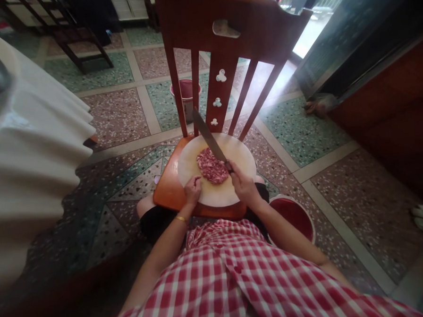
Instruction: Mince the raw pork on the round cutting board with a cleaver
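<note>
One round white cutting board (241, 152), set on the seat of a wooden chair (167, 189), backrest to the far side; the seat apparently serves as a low work stand, within reach of both arms. One flattened patch of minced meat (211, 171), left of the board's middle, bare margin all round, presumably keeping it off the rim. One knife (210, 137), blade slanting far and left over the meat's far right edge, tip past the board's rim; contact with the meat cannot be told. One right hand (244, 184): grip closed around the knife handle, no gap visible. One left hand (193, 190): grip curled at the board's near left edge, probably to steady it; whether it pinches anything cannot be told.
</note>
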Demonstrator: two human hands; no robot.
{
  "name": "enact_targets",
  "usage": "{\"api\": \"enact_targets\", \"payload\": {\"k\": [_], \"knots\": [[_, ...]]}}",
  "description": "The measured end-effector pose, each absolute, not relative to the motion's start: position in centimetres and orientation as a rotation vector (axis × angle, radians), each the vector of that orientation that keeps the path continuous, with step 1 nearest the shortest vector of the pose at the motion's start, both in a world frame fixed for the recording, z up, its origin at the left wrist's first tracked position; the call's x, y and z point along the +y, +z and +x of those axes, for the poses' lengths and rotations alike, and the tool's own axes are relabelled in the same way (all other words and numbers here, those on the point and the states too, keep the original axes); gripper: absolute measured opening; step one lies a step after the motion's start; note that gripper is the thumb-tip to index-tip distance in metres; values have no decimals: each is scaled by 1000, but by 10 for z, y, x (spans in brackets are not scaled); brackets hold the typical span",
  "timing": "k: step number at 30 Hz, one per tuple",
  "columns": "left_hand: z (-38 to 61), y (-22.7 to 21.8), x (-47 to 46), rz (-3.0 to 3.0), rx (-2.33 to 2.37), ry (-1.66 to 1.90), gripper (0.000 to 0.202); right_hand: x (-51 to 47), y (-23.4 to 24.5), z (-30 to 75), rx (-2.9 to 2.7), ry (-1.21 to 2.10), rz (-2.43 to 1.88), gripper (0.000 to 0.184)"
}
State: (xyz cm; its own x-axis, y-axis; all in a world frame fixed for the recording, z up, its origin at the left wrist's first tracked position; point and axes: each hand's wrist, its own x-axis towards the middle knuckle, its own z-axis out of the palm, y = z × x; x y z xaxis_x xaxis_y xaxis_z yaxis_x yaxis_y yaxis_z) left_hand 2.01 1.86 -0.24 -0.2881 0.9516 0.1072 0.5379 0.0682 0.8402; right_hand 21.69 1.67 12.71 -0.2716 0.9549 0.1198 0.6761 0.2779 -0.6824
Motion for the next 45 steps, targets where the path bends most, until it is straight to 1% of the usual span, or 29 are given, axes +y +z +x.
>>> {"api": "enact_targets", "payload": {"k": [4, 6, 11, 17, 22, 25, 27, 29, 33, 35, 40, 45], "knots": [[20, -1, 18, 1447, 1862, 1150, 27, 12, 111, 211, -2172, 778, -1734, 44], [21, 0, 18, 1430, 1847, 1158, 27, 12, 111, 211, -2187, 820, -1781, 44], [20, -3, 18, 1404, 1841, 1184, 27, 9, 127, 207, -2148, 718, -1548, 48], [20, -2, 18, 1390, 1850, 1166, 28, 11, 111, 211, -2233, 834, -1743, 44], [21, -1, 17, 1415, 1860, 1161, 27, 15, 137, 219, -2068, 718, -1511, 48], [20, -1, 17, 1422, 1853, 1170, 27, 14, 129, 218, -2092, 698, -1575, 48], [20, -1, 17, 1412, 1851, 1174, 27, 13, 116, 217, -2181, 783, -1711, 46], [20, 0, 17, 1404, 1852, 1162, 27, 13, 109, 218, -2204, 852, -1757, 44], [21, 1, 17, 1420, 1869, 1139, 27, 13, 120, 222, -2082, 767, -1532, 45], [21, 0, 18, 1426, 1869, 1153, 27, 12, 119, 224, -2063, 742, -1528, 46], [20, -2, 19, 1422, 1867, 1157, 28, 19, 89, 233, -2026, 993, -1721, 42], [20, -2, 19, 1459, 1878, 1117, 28, 30, 85, 263, -1569, 1367, -1631, 50]]}}
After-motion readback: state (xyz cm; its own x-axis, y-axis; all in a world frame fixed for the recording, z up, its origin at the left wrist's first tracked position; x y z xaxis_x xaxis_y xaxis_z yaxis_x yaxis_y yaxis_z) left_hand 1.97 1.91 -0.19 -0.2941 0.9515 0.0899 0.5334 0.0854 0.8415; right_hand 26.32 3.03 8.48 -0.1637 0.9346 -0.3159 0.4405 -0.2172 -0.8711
